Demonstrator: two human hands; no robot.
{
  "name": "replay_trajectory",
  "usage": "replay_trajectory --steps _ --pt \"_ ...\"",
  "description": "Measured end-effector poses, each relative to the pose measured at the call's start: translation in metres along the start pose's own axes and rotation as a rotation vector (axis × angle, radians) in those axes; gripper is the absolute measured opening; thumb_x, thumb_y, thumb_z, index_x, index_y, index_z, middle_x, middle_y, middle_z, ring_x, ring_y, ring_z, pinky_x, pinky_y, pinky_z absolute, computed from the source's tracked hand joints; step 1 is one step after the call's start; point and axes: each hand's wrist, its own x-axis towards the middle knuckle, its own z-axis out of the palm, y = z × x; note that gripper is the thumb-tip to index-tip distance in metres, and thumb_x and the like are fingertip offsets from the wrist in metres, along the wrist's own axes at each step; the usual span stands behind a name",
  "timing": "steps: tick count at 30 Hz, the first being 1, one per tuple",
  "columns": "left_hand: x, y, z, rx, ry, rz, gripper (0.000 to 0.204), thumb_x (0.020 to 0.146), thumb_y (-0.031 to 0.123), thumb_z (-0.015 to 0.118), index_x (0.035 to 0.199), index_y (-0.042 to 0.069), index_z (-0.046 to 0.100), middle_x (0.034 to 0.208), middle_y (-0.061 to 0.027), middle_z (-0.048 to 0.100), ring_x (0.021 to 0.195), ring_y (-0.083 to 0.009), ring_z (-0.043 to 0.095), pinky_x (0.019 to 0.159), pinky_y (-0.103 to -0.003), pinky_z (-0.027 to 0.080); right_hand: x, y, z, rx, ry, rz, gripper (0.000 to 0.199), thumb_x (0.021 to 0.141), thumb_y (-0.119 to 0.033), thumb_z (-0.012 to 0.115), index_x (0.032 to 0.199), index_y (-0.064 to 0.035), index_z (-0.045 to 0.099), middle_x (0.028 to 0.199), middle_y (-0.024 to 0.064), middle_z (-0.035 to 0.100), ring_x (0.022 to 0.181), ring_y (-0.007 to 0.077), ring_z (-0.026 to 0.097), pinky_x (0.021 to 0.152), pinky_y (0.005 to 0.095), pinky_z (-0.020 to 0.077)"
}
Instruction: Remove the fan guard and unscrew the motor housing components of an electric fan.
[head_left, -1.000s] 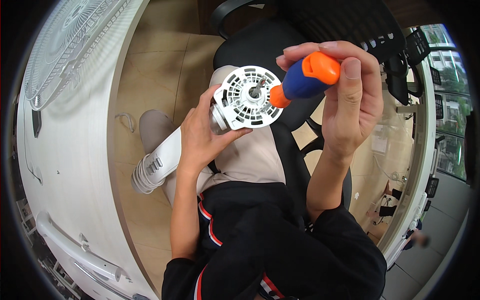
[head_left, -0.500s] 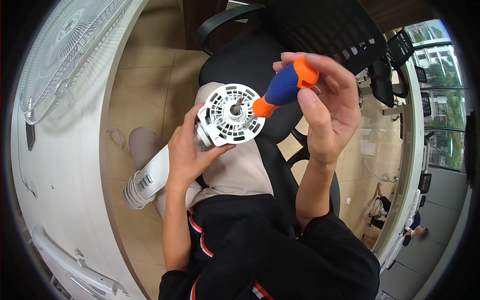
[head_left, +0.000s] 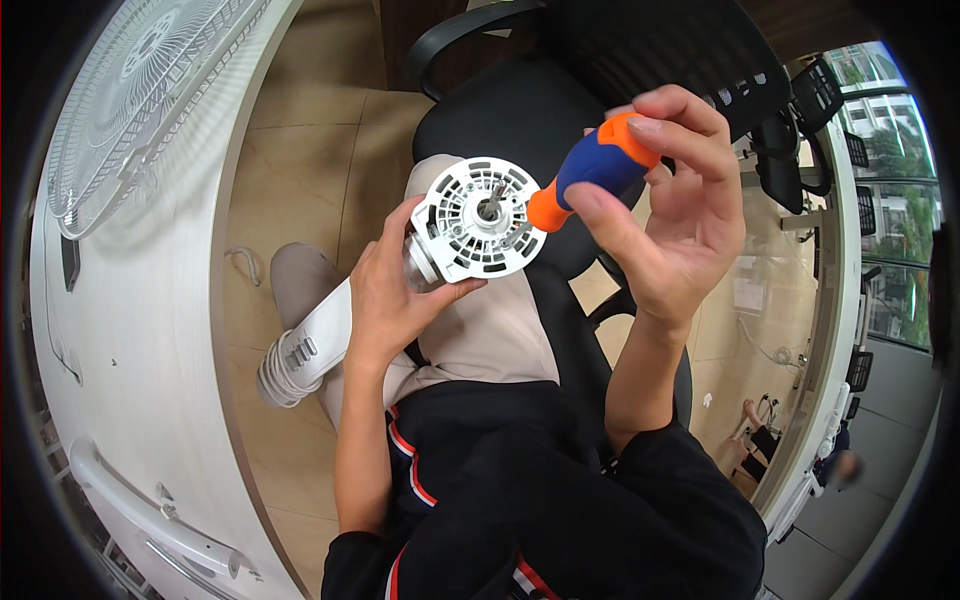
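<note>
Left hand (head_left: 385, 290) cupped, fingers curled, right hand (head_left: 680, 225) raised, fingers pinching

We see a smooth matt white plastic motor housing (head_left: 480, 222) w/ bare metal shaft, a glossy blue/orange plastic screwdriver handle (head_left: 597, 170), and a wire-mesh fan grille (head_left: 140, 95).

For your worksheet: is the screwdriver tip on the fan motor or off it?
On: the screwdriver tip meets the motor face beside its shaft.
</note>
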Motion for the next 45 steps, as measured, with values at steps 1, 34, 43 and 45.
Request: replay_trajectory --steps 1,34,43,45 --pt "0.000 0.001 0.000 0.002 0.001 0.005 0.094 0.062 0.035 0.099 0.140 0.008 0.054 0.117 -0.0120 0.074 0.099 -0.0322 0.071 0.087 -0.042 0.056 0.000 0.000 -0.001 0.000 0.002 0.000 0.060 0.072 0.004 0.085 0.127 -0.0015 0.061 0.130 0.0189 0.058 0.112 0.0303 0.067 0.093 0.0412 0.0593" --pt "-0.001 0.005 -0.003 0.011 -0.001 -0.009 0.095 0.062 0.033 0.100 0.141 0.008 0.053 0.118 -0.0132 0.074 0.103 -0.0324 0.071 0.091 -0.042 0.056 -0.002 -0.009 0.012 0.435 0.066 0.324 0.058 0.083 0.003 0.081 0.135 -0.0001 0.056 0.132 0.0253 0.067 0.120 0.0249 0.067 0.101 0.0368 0.0553" --pt "-0.001 0.002 -0.002 0.009 0.002 -0.005 0.096 0.061 0.033 0.100 0.141 0.009 0.053 0.119 -0.0143 0.074 0.105 -0.0334 0.071 0.092 -0.043 0.056 -0.005 -0.001 0.014 0.729 0.074 0.434 0.067 0.088 -0.003 0.076 0.148 -0.0003 0.049 0.133 0.0239 0.065 0.119 0.0260 0.065 0.106 0.0398 0.0526" --pt "0.000 0.003 -0.002 0.013 0.005 -0.004 0.096 0.061 0.033 0.100 0.141 0.009 0.053 0.118 -0.0144 0.074 0.106 -0.0335 0.071 0.092 -0.043 0.056 -0.005 -0.003 0.016 0.617 0.116 0.394 0.064 0.085 -0.003 0.079 0.144 0.0003 0.053 0.126 0.0189 0.067 0.118 0.0239 0.065 0.101 0.0370 0.0549"
